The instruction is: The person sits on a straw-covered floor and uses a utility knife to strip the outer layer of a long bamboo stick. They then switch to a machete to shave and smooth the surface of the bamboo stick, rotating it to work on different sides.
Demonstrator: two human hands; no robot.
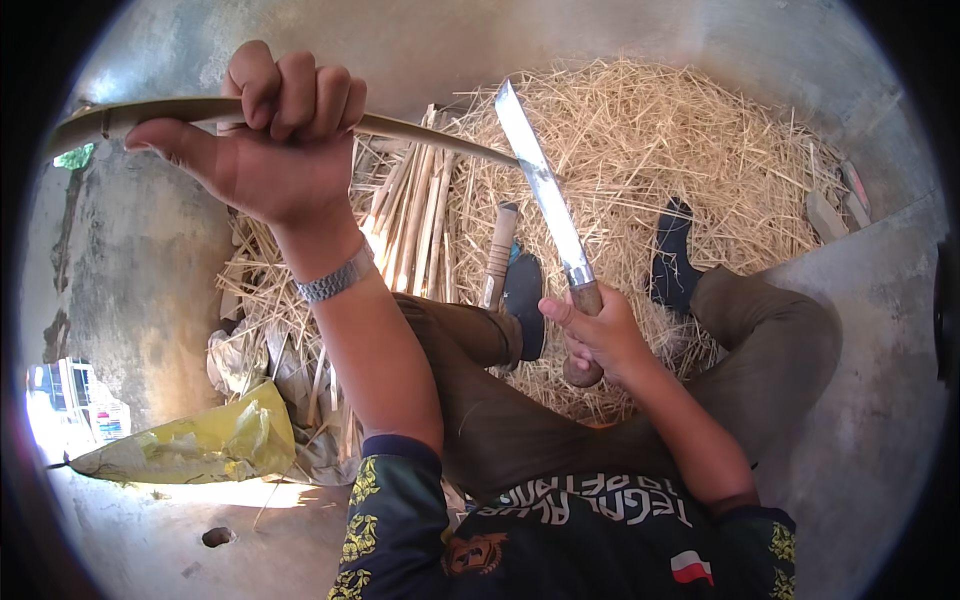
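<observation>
My left hand (290,140) is raised at the upper left, its fingers wrapped round a long, bowed bamboo strip (180,110). One end of the strip runs out to the left rim; the other reaches the blade of a machete (546,195), apparently touching or just behind it. In the middle, my right hand (605,340) grips the machete by its brown wooden handle, the blade slanting up and away to the left. A bundle of pale split strips (425,220) lies below the bamboo strip.
A large heap of pale shavings (690,140) spreads round my feet. Beside one dark-covered foot (523,305) is a banded wooden handle (498,255). A yellow sack (220,440) lies left, near a floor hole (218,537). A flat grey piece (825,215) rests at the right.
</observation>
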